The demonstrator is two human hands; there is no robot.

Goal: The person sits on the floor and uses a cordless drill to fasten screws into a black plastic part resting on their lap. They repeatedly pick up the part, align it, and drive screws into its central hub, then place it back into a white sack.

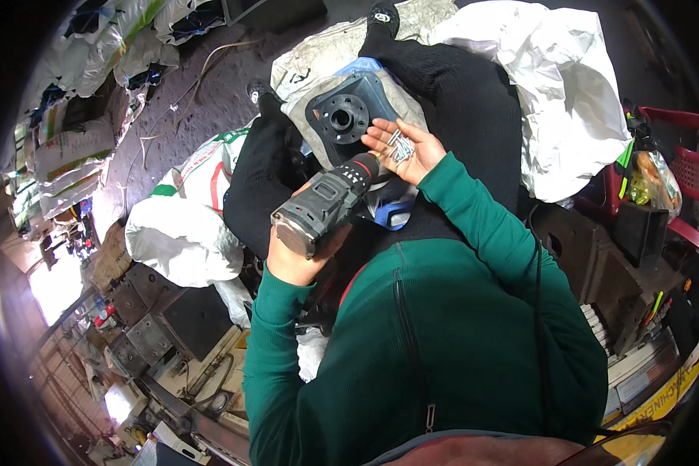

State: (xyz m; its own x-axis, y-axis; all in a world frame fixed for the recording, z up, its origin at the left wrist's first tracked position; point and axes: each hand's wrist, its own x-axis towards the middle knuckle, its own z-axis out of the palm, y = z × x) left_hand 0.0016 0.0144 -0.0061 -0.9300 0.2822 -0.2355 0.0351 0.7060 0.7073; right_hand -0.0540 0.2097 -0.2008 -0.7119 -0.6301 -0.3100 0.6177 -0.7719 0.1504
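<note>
My left hand [293, 260] is wrapped round the grip of a grey cordless drill [322, 203], partly hidden beneath its body. The drill's chuck points up and to the right, close to my right fingers. My right hand [419, 155] is cupped palm up, with several silver screws [398, 147] lying in it. Just beyond the hands, between my legs, sits a dark grey square-rimmed housing [377, 92]. A black round flange [340, 119] with a central hole and small holes round it lies on the housing. I cannot tell whether the drill's tip touches anything.
A beige cloth [295, 113] lies under the housing. White sacks [180, 245] stand by my left leg, and a white sack [567, 93] lies by my right. At the right are a red plastic crate [687, 171] and dark metal boxes. A cable [198, 78] crosses the floor.
</note>
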